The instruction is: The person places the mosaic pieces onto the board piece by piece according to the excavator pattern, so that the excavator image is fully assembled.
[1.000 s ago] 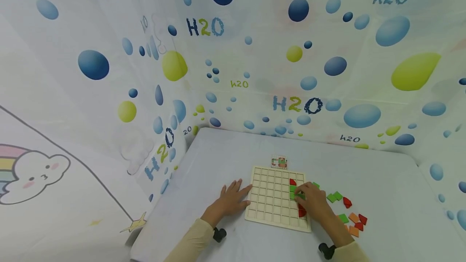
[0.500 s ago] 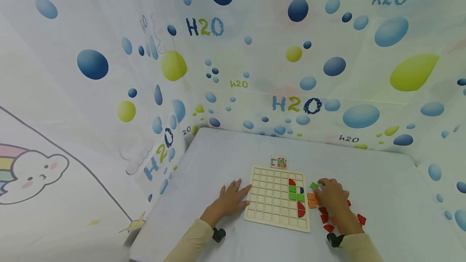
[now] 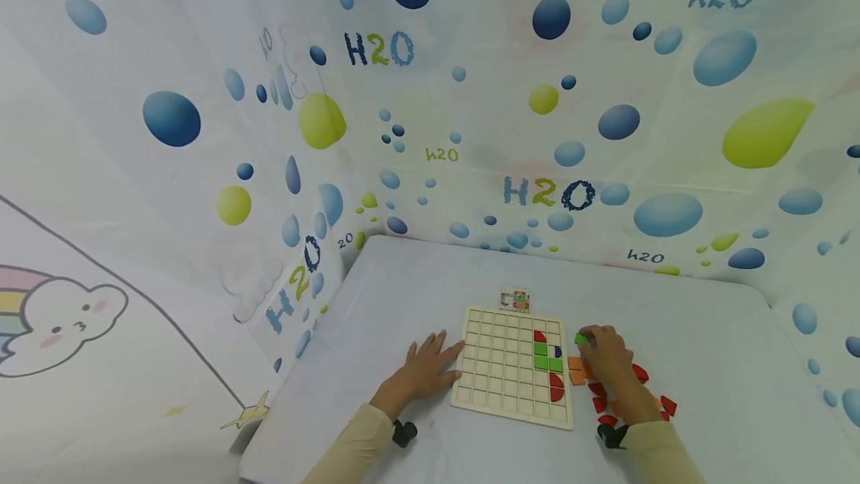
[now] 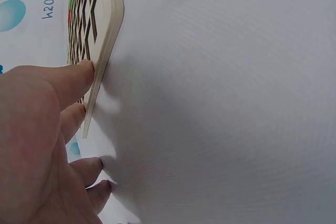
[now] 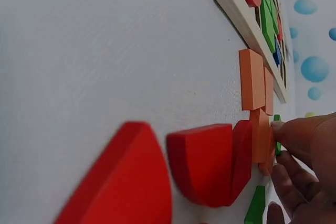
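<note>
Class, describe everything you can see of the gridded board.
The gridded board is pale, wooden-looking and roughly square, its face divided into cells. It lies flat on the white table. Red pieces, green pieces and a blue piece lie in cells toward its right side. The left hand touches its left edge.

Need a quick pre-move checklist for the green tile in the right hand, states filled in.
1. Board steadied: ok. The left hand touches the left edge of the board.
2. Grip on tile: ok. The right hand pinches the green tile between thumb and fingers.
3. Tile fully off the table: cannot tell. No view clearly shows its underside.
4. Board's right edge free of loose pieces: not ok. Orange tiles sit right beside it.
5. Bare squares on board: ok, many.
6. Layout matches the card: cannot tell. Its print is too small.
</note>
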`<state>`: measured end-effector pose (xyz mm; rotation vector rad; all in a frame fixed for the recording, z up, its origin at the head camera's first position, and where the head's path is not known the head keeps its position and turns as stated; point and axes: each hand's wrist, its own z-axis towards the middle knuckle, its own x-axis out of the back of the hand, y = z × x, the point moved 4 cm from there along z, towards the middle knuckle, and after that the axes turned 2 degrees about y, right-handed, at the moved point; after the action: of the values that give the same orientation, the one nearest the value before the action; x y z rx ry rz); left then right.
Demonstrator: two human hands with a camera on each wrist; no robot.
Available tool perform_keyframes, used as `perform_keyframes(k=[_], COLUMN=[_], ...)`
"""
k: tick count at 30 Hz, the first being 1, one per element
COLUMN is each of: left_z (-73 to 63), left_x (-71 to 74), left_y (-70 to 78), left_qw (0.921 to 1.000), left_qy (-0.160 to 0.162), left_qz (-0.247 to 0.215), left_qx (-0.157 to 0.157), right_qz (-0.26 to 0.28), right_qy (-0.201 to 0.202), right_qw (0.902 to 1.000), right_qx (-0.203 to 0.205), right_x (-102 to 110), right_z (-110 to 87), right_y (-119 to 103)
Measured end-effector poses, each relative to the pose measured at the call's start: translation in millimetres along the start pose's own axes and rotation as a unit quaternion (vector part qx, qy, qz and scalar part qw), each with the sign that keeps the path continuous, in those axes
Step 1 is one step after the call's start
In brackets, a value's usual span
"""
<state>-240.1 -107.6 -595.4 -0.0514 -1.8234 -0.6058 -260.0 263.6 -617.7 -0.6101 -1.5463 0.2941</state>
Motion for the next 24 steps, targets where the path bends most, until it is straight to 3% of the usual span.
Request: perform_keyframes(k=[9, 15, 19, 24], left_z=[-0.1, 3.0, 5.9, 7.7], left_x=[-1.4, -6.2, -11.2, -14.0], left_y=[0.2, -3.3, -7.4, -9.3], left_qw=[1.0000, 1.0000, 0.9999, 0.9999], left_qy=[0.001, 0.000, 0.007, 0.010], left_qz=[-0.002, -0.008, -0.009, -0.007], left_qx=[0.000, 0.004, 0.007, 0.006], right_qz=[0.004, -0.024, -0.037, -0.012], right_qy=[0.000, -0.009, -0.001, 0.003], right_qw=[0.9997, 0.9988, 0.9974, 0.9963], right_qx=[0.024, 0.043, 0.062, 0.085], right_x=[-2, -1, 3, 3], right_z=[3.0, -1.5, -9.1, -27.2], right_y=[-6, -7, -10, -24])
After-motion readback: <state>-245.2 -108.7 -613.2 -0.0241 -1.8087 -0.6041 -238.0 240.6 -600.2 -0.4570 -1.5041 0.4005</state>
